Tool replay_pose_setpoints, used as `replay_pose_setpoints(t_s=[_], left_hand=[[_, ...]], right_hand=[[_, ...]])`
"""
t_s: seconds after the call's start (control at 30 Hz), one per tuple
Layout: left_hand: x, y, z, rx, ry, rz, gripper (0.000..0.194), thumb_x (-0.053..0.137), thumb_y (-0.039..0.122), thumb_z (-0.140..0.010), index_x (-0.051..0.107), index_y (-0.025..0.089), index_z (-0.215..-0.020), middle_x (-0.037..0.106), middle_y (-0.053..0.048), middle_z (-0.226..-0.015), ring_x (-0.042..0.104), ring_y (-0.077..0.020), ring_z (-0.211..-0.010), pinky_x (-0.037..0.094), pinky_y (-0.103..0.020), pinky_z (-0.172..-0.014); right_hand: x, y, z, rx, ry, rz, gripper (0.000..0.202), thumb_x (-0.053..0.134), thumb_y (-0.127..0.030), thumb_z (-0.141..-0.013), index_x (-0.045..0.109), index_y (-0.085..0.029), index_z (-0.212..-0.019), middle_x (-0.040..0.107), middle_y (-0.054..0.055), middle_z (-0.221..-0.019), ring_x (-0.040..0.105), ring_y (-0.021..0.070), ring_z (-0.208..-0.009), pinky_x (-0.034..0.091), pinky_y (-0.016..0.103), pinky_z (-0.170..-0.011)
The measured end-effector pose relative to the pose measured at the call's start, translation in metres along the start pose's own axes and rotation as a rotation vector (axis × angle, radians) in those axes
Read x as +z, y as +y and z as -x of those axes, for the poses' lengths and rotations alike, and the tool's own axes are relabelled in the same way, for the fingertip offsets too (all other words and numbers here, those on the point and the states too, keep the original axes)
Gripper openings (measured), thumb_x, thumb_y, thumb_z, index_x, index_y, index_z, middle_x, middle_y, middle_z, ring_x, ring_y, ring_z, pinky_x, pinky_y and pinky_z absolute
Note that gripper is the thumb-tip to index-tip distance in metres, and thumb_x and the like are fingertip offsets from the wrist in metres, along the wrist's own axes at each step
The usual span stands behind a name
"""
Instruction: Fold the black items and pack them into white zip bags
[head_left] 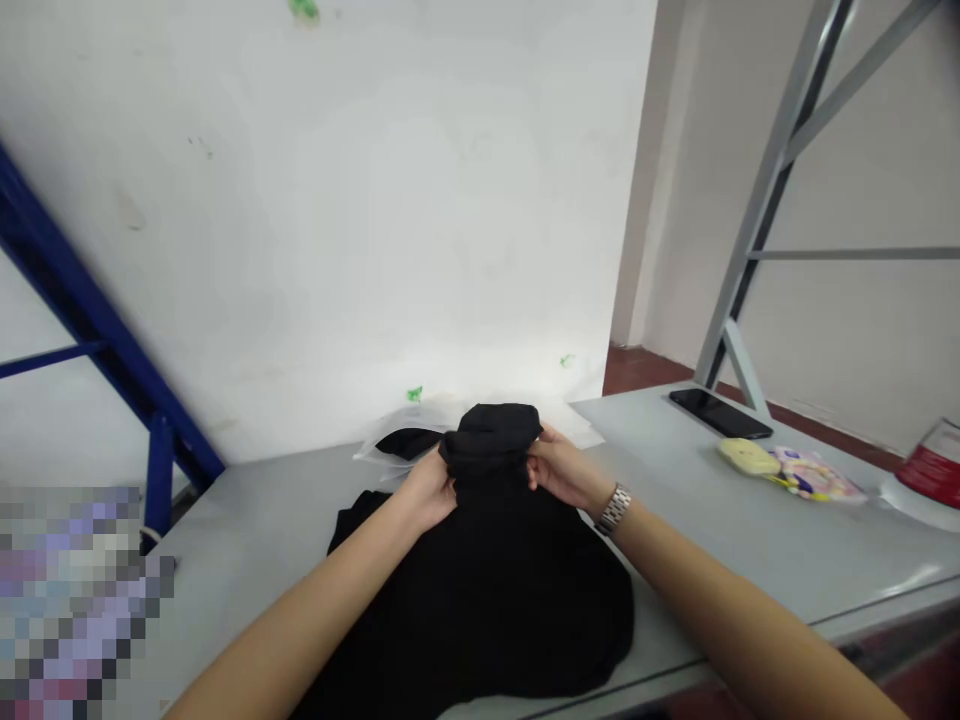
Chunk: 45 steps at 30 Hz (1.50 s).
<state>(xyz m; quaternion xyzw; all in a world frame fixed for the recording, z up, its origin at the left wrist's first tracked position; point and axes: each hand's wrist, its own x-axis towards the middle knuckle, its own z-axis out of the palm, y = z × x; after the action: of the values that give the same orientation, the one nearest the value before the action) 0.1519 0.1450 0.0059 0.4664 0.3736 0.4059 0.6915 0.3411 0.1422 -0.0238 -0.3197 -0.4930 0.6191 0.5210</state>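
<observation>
A black garment [487, 590] lies spread on the grey table [262, 530] in front of me. Its far end is bunched into a small roll [491, 440] lifted off the table. My left hand [429, 488] grips the roll's left side and my right hand [562, 468] grips its right side; a metal watch sits on my right wrist. Behind the roll lie clear plastic bags [405, 440], one with something black inside.
A black phone [720, 412] lies at the table's far right, with a yellowish item and a colourful packet [787, 468] nearer, and a red-and-white container [934, 465] at the right edge. A blue metal frame [112, 350] stands left, a grey rack frame [757, 230] right. White wall behind.
</observation>
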Motion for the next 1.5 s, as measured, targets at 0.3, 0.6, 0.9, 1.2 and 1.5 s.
replay_pose_setpoints(t_s=[0.3,0.6,0.9,1.2,1.5], left_hand=[[0.017,0.009,-0.019,0.04,0.017,-0.02,0.042,0.074,0.025,-0.066,0.057,0.017,-0.104,0.068,-0.006,-0.083,0.066,-0.0219,-0.077,0.053,-0.033,-0.069],[0.059,-0.01,-0.069,0.446,0.145,-0.448,0.029,0.061,0.038,-0.08,0.057,0.017,-0.1,0.066,-0.01,-0.105,0.061,-0.0227,-0.1,0.046,-0.034,-0.087],[0.029,-0.035,-0.097,0.423,0.113,-1.251,0.019,0.061,0.03,-0.084,0.062,0.015,-0.096,0.061,-0.007,-0.11,0.055,-0.0226,-0.107,0.041,-0.048,-0.093],[0.039,-0.036,-0.094,0.572,0.194,-1.383,0.013,0.053,0.026,-0.088,0.059,0.014,-0.092,0.061,-0.005,-0.098,0.058,-0.0186,-0.093,0.047,-0.038,-0.081],[0.042,-0.022,-0.097,0.696,0.371,-1.248,0.021,0.023,0.022,-0.096,0.045,0.02,-0.094,0.065,-0.01,-0.102,0.064,-0.0192,-0.091,0.048,-0.031,-0.071]], right_hand=[[-0.015,-0.024,0.015,-0.262,0.146,0.222,0.022,0.058,-0.029,-0.079,0.067,-0.026,-0.098,0.066,-0.001,-0.095,0.061,0.0114,-0.071,0.051,0.025,-0.066],[-0.021,-0.021,0.006,-0.051,0.268,-0.396,0.026,0.065,-0.024,-0.074,0.065,-0.02,-0.099,0.069,0.005,-0.105,0.062,0.0228,-0.101,0.052,0.037,-0.086],[-0.08,-0.031,-0.009,-0.159,0.728,-0.507,0.015,0.047,-0.029,-0.088,0.058,-0.023,-0.094,0.071,-0.001,-0.082,0.068,0.015,-0.077,0.058,0.031,-0.069],[-0.047,-0.007,-0.009,-0.066,0.411,-0.242,0.014,0.065,-0.026,-0.078,0.067,-0.017,-0.088,0.072,0.004,-0.082,0.066,0.0152,-0.071,0.055,0.025,-0.066],[-0.055,-0.011,-0.004,0.035,0.338,0.05,0.023,0.074,-0.029,-0.068,0.07,-0.016,-0.086,0.073,0.006,-0.08,0.067,0.0177,-0.068,0.054,0.027,-0.059]])
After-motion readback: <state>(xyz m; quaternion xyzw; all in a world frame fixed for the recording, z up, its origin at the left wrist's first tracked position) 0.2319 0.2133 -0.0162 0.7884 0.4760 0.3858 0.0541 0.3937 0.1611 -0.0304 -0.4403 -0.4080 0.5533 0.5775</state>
